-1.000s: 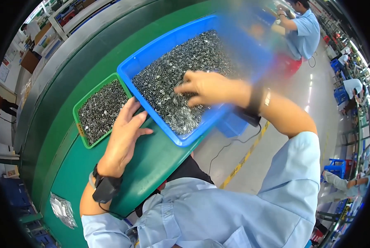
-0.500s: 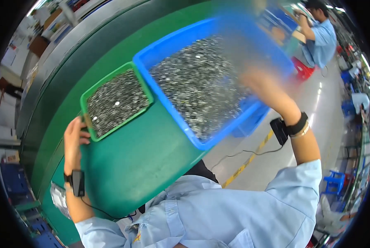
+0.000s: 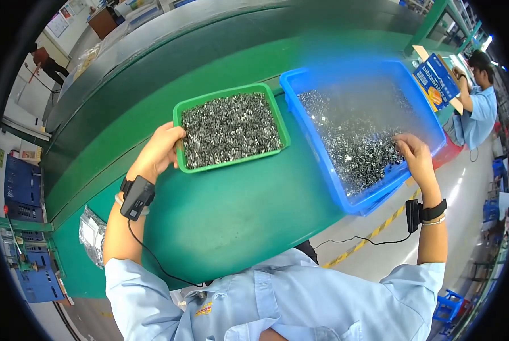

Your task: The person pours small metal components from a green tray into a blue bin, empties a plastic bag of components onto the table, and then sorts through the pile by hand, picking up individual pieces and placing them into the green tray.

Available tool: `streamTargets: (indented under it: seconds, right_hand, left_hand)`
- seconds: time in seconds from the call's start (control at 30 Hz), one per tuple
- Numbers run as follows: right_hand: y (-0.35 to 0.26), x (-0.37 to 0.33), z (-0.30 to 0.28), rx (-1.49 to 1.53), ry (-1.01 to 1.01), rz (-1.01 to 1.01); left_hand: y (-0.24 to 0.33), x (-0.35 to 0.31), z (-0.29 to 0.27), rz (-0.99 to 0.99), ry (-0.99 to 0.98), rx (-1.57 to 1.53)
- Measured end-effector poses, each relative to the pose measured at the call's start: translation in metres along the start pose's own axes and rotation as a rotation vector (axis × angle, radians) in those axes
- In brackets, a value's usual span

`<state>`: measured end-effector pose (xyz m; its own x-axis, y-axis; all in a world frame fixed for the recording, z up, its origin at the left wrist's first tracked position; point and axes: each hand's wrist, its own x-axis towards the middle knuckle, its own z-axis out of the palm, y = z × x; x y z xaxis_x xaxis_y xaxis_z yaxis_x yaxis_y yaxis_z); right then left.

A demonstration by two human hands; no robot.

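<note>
A green tray (image 3: 284, 132) on the table holds many small dark and silvery metal pieces (image 3: 232, 128). My left hand (image 3: 162, 148) grips its left rim, thumb over the edge and fingers outside. To the right stands a larger blue bin (image 3: 317, 153), with a wide layer of similar small pieces (image 3: 354, 153) in it. Over the bin's right side, my right hand (image 3: 418, 156) has its thumb and fingertips pinched together at the pieces. Whatever lies between those fingertips is too small to make out. A hazy smear covers the bin's far part.
The green table (image 3: 232, 227) has a curved raised border at the back. A clear plastic bag (image 3: 91, 236) lies at its left. Cables run from both wrist devices. At the far right, another person (image 3: 479, 108) works beside a blue printed box (image 3: 436, 82).
The view has turned, so tray and bin appear farther right. My left hand has closed on the tray rim. My right hand, blurred before, has come down to the pieces in the bin.
</note>
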<state>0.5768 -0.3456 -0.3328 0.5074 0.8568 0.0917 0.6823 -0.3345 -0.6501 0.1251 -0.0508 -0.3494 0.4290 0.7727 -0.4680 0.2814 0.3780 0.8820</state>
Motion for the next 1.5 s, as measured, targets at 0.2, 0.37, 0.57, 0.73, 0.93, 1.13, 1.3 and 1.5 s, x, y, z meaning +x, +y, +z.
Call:
streamTargets:
  seconds: [0.2, 0.37, 0.57, 0.73, 0.93, 1.13, 1.3, 1.5]
  right_hand:
    - [0.019, 0.011, -0.008, 0.041, 0.082, 0.037]
    - [0.024, 0.003, -0.012, -0.019, 0.171, 0.011]
    - [0.041, -0.009, -0.007, -0.087, 0.27, -0.161]
    - [0.033, -0.03, 0.007, -0.133, 0.336, -0.235]
    - [-0.028, -0.063, 0.018, 0.048, 0.162, -0.136]
    - [-0.08, -0.053, -0.002, 0.131, -0.215, 0.066]
    - [-0.071, -0.05, -0.027, 0.102, -0.209, 0.096]
    - [-0.032, -0.033, -0.042, 0.034, -0.171, 0.064]
  left_hand:
    - [-0.023, -0.015, 0.005, 0.046, -0.065, -0.297]
    - [-0.03, -0.042, 0.021, 0.104, 0.089, -0.438]
    - [0.005, -0.067, 0.021, 0.28, 0.111, -0.317]
    - [0.054, -0.086, 0.038, 0.423, 0.074, -0.176]
    - [0.116, -0.101, 0.054, 0.452, -0.198, 0.037]
    - [0.15, -0.112, 0.149, 0.563, -0.282, 0.383]
    - [0.16, -0.111, 0.22, 0.785, -0.105, 0.765]
    - [0.157, -0.086, 0.27, 1.366, 0.221, 1.041]
